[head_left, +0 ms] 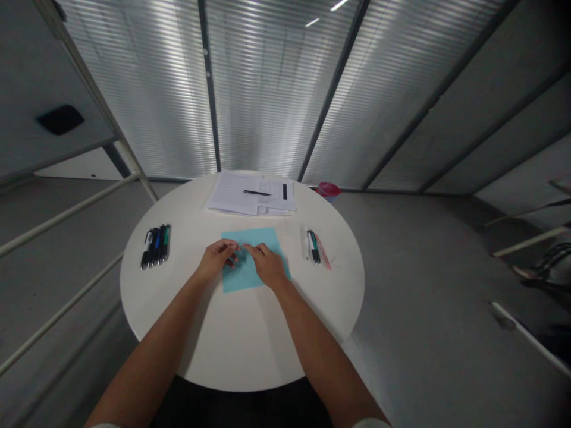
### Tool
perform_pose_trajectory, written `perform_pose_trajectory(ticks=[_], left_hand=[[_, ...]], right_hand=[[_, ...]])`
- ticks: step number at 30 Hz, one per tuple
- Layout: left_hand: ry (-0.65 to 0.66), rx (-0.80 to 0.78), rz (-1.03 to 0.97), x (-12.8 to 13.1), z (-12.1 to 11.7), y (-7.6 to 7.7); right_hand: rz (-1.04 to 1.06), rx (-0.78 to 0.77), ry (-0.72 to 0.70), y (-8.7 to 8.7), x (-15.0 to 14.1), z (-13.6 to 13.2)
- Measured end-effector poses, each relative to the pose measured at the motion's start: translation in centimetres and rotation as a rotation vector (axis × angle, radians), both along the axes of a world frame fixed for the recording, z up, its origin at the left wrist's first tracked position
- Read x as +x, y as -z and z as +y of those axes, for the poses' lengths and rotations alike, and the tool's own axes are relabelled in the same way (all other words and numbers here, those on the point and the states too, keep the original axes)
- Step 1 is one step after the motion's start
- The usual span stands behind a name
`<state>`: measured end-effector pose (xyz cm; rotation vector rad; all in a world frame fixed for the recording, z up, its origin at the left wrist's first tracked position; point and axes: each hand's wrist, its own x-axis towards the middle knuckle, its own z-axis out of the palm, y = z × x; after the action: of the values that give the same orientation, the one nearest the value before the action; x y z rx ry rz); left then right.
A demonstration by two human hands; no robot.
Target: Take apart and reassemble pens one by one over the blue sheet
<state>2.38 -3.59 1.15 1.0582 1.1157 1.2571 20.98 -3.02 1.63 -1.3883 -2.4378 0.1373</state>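
In the middle of the frame, a light blue square sheet (pixel 247 276) lies flat on a round white table (pixel 250 351), and both hands are over it. The left hand (pixel 219 257) has its thumb and fingertips drawn close together near the sheet's upper left part; whether they pinch a small object is too fine to tell. The right hand (pixel 267 264) points its index finger toward those fingertips, its other fingers curled; I cannot tell whether it grips anything. Left of the hands, a row of pens (pixel 156 245) lies side by side; to the right lie a few more pens (pixel 314 246) beside a pinkish strip (pixel 323 252). Toward the table's upper edge, a black pen (pixel 257 192) rests on printed papers (pixel 228 195)
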Motion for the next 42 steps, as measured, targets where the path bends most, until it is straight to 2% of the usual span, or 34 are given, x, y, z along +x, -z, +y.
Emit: perform_pose_trajectory(ticks=[6, 12, 15, 19, 24, 26, 30, 37, 42], left_hand=[[0.059, 0.029, 0.061, 0.2, 0.0, -0.1], [-0.013, -0.005, 0.006, 0.0, 0.1, 0.0], [0.016, -0.006, 0.020, 0.1, 0.1, -0.2], [0.061, 0.007, 0.040, 0.0, 0.1, -0.2], [-0.002, -0.008, -0.030, -0.4, 0.3, 0.5], [0.015, -0.006, -0.030, -0.4, 0.4, 0.7], [0.068, 0.001, 0.014, -0.4, 0.5, 0.6], [0.039, -0.006, -0.024, -0.6, 0.6, 0.7], [0.080, -0.007, -0.025, -0.6, 0.5, 0.6]], right_hand=[[-0.015, -0.028, -0.008, -0.3, -0.1, -0.1], [-0.064, -0.087, 0.001, -0.9, 0.0, -0.1], [-0.100, -0.099, -0.011, -1.0, 0.0, -0.1], [-0.110, -0.102, -0.006, -1.0, -0.1, -0.2], [-0.075, -0.087, 0.009, -0.9, 0.0, -0.1], [-0.089, -0.082, 0.010, -0.8, 0.0, -0.1], [-0.113, -0.072, -0.017, -0.9, -0.1, -0.2], [-0.106, -0.055, -0.006, -0.8, -0.1, -0.1], [-0.132, -0.061, -0.019, -0.8, -0.2, -0.1]])
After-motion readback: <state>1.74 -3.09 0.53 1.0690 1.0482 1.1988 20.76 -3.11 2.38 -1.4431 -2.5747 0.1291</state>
